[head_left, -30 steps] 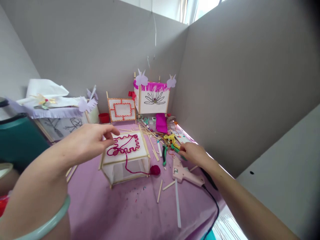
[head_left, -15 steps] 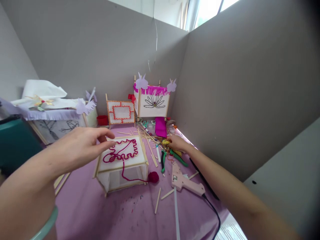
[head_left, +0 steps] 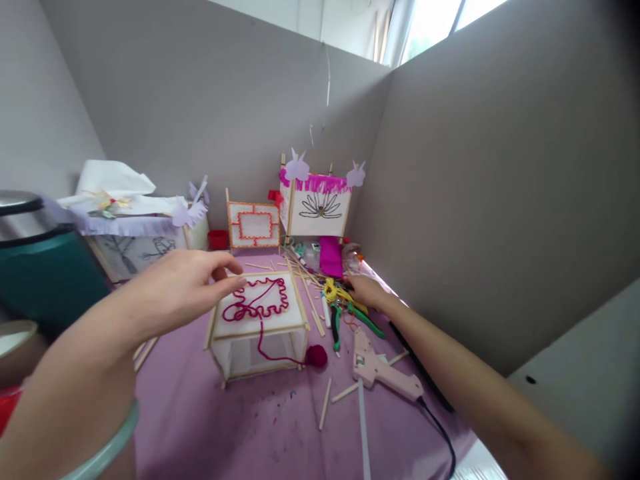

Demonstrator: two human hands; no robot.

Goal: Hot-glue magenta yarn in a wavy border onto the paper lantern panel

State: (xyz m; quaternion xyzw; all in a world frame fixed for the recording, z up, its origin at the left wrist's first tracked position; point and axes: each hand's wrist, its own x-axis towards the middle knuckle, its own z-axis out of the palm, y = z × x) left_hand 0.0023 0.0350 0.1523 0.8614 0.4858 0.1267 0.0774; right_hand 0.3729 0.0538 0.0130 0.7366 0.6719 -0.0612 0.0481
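My left hand (head_left: 195, 287) hovers over the left edge of a white-panelled box framed with wooden sticks (head_left: 260, 328). Its fingers are bent, with a gap between thumb and forefinger and nothing in them. Dark pink yarn (head_left: 265, 309) forms a wavy border on the box top, and a strand hangs down the front to a yarn ball (head_left: 316, 356) on the cloth. My right hand (head_left: 367, 292) reaches into the clutter at the back right, beside a yellow bundle (head_left: 332, 291). Its fingertips are partly hidden, so I cannot tell whether they grip anything. Green-handled pliers (head_left: 336, 327) lie just nearer.
A pink glue gun (head_left: 383, 370) with a black cord lies front right, near loose sticks (head_left: 325, 403). Behind stand an orange-trimmed panel (head_left: 254, 225) and a lantern-like box with a flower drawing (head_left: 320, 207). A teal bottle (head_left: 45, 273) stands at the left; grey partitions enclose the table.
The view has turned slightly left, bringing more of the bottle into sight. My right hand has shifted off the yellow bundle, which now shows more fully. My left hand stays over the box.
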